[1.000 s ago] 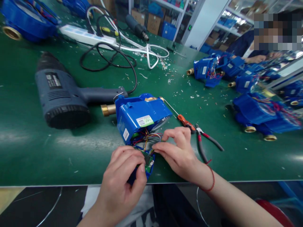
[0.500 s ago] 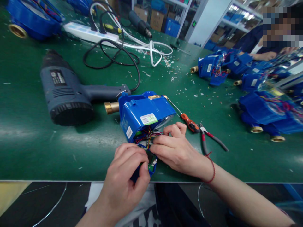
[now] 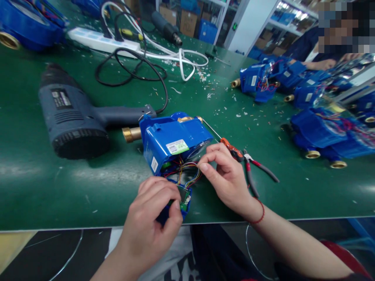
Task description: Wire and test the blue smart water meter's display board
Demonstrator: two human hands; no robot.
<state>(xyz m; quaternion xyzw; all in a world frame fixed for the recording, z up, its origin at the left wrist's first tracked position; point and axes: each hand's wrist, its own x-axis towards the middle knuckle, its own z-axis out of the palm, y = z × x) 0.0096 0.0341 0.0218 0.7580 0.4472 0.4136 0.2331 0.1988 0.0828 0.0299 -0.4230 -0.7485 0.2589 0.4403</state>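
A blue water meter with a brass threaded end lies in front of me, its wired side facing my hands. Thin coloured wires run from its housing to a green circuit board in a small blue cover near the table edge. My left hand is closed around the left side of that cover, hiding part of it. Thumb and forefinger of my right hand pinch the wires at their right-hand bend.
A heat gun lies on the left. An orange screwdriver and pliers lie to the right. Behind are a power strip and looped cables. More blue meters stand at the right, near another person's hands.
My right hand has drawn back up and right from the circuit board, now pinching the wires. More of the board shows. My left hand stays on the cover. The view has shifted slightly.
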